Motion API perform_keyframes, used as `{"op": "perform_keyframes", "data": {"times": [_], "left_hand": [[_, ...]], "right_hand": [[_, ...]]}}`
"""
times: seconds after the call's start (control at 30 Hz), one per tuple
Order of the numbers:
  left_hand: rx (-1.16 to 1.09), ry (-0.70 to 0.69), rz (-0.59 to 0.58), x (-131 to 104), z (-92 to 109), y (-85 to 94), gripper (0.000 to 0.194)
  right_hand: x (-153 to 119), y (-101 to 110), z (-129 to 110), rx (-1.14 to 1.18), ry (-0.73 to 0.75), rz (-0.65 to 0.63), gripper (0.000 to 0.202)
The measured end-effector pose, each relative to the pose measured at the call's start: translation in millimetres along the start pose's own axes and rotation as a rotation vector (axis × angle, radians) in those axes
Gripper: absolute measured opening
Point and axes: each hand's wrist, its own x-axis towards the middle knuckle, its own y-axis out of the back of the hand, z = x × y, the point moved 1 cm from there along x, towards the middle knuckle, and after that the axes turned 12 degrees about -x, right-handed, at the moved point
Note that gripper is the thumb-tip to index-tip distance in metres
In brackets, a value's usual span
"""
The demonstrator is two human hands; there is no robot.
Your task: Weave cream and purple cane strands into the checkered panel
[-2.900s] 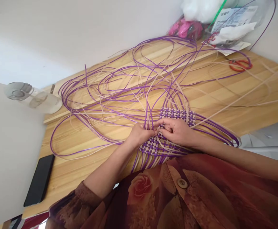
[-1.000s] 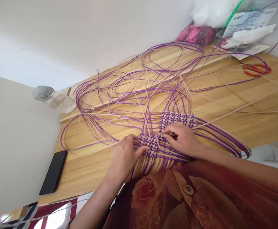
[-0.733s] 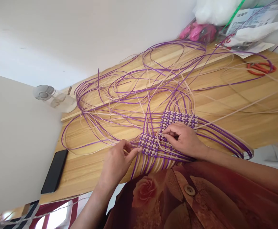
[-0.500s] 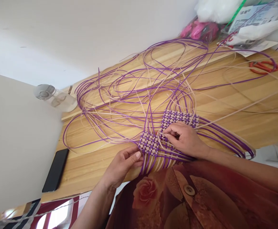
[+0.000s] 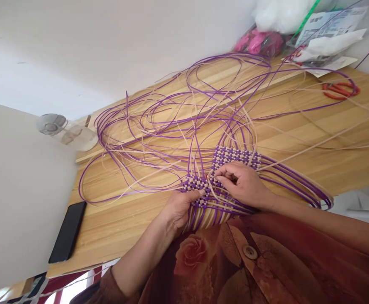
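Two joined panels of purple and beige weaving lie at the table's near edge. My left hand [image 5: 180, 207] grips the smaller woven panel [image 5: 198, 184], thumb across its face and the other fingers hidden beneath. Just right of it, my right hand [image 5: 240, 181] is closed in a pinch on a beige strand [image 5: 212, 185] that loops down between the panels. The larger woven panel [image 5: 233, 155] lies partly under my right hand. Long purple and beige strands [image 5: 216, 116] run out of both panels, and more strands [image 5: 298, 177] bend off to the right.
Loose coils of strand spread over the wooden table [image 5: 115, 223]. A black phone [image 5: 68, 232] lies at the left edge, a clear bottle [image 5: 73, 133] behind it. Orange-handled scissors [image 5: 339, 90] and plastic bags [image 5: 267, 42] are at the back right.
My left hand has moved right, from the smaller panel's edge onto it, with the thumb now on top. My right hand keeps its pinch. The view has shifted slightly.
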Motion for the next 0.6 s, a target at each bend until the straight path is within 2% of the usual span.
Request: {"op": "perform_keyframes", "data": {"times": [0.13, 0.27, 0.4, 0.5, 0.6], "left_hand": [[0.002, -0.009, 0.026, 1, -3, -1.1, 0.052], [0.012, -0.098, 0.065, 0, -6, -9.4, 0.051], [0.035, -0.119, 0.035, -2, -5, -13.4, 0.049], [0.070, -0.065, -0.075, -5, 1, -3.8, 0.046], [0.244, -0.039, -0.163, -14, 14, 18.3, 0.041]], "right_hand": [[0, 1, 0, 0.040, -0.052, -0.012, 0.011], [1, 0, 1, 0.042, -0.069, -0.022, 0.011], [2, 0, 1, 0.035, -0.057, -0.029, 0.011], [2, 1, 0, 0.024, -0.051, -0.037, 0.010], [2, 2, 0, 0.031, -0.053, -0.043, 0.010]]}}
